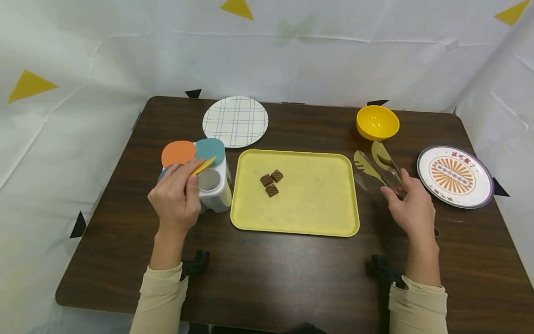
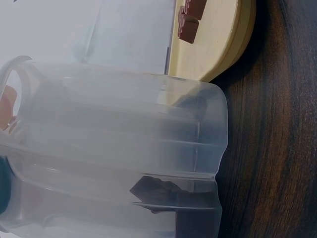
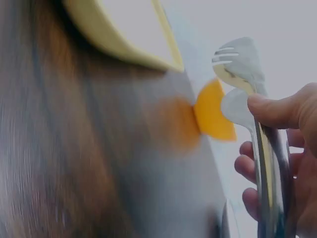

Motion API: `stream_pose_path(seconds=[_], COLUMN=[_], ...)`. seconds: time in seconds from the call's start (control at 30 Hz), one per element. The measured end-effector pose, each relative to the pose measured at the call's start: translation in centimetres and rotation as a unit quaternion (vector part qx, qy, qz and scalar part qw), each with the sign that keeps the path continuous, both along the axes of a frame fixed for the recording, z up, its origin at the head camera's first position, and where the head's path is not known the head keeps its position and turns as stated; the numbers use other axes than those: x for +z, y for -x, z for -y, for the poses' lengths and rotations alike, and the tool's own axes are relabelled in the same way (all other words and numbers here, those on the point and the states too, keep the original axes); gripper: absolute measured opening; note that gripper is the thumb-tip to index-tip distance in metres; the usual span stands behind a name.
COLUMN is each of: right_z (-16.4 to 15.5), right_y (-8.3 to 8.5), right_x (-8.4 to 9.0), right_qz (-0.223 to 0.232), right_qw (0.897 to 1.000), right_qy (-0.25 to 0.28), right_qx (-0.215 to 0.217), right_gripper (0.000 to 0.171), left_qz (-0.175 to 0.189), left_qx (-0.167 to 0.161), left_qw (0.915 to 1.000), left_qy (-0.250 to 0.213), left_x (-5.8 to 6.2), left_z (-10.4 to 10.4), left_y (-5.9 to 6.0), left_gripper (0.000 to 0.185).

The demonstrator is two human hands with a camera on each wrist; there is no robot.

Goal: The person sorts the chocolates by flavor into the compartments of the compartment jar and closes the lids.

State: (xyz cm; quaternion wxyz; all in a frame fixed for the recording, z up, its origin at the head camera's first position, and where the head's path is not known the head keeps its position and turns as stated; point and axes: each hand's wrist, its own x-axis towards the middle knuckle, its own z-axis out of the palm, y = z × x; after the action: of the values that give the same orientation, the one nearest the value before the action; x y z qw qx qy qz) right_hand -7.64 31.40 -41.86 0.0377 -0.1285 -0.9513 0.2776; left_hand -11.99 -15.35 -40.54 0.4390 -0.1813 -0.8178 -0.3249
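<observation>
My left hand (image 1: 189, 178) pinches the yellow flap lid (image 1: 203, 166) of a clear compartment container (image 1: 214, 188), lifted over an open compartment. The orange lid (image 1: 178, 152) and teal lid (image 1: 210, 149) stand beside it. In the left wrist view the container (image 2: 124, 148) fills the frame, with dark chocolate pieces (image 2: 156, 193) inside. My right hand (image 1: 398, 190) grips metal tongs (image 1: 377, 164) right of the yellow tray (image 1: 325, 218); its thumb (image 3: 277, 111) lies on the tongs (image 3: 240, 62). Three chocolate pieces (image 1: 271, 182) lie on the tray.
A checked plate (image 1: 235, 121) lies at the back, a yellow bowl (image 1: 377, 122) at back right, and a patterned plate (image 1: 454, 175) at the right edge. The dark wooden table (image 1: 292, 278) is walled by white sheets on three sides.
</observation>
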Motion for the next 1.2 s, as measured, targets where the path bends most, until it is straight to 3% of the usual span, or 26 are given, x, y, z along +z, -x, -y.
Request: stream_pose_path(seconds=[0.3,0.6,1.0,1.2], right_z=[4.0,9.0,11.5,11.9], right_y=[1.3,2.6,3.3,3.5], right_x=[0.1,-1.1,-2.5,-2.7], right_qz=[-0.048,-0.045,-0.085,-0.091], right_qw=[0.99,0.976,0.957,0.957], right_qy=[0.035,-0.006,-0.052,-0.059], right_qx=[0.131,0.214,0.271,0.27], right_gripper=[0.066,0.064,0.058,0.052], left_qz=[0.005,0.002,-0.004,0.001], left_qx=[0.004,-0.001,0.002,-0.001], left_qw=[1.0,1.0,1.0,1.0], left_qy=[0.003,0.002,0.0,0.0], left_x=[-0.1,-0.1,-0.1,-0.1], left_z=[0.1,0.2,0.0,0.0], left_y=[-0.1,-0.1,-0.1,-0.1], left_gripper=[0.045,0.045,0.045,0.044])
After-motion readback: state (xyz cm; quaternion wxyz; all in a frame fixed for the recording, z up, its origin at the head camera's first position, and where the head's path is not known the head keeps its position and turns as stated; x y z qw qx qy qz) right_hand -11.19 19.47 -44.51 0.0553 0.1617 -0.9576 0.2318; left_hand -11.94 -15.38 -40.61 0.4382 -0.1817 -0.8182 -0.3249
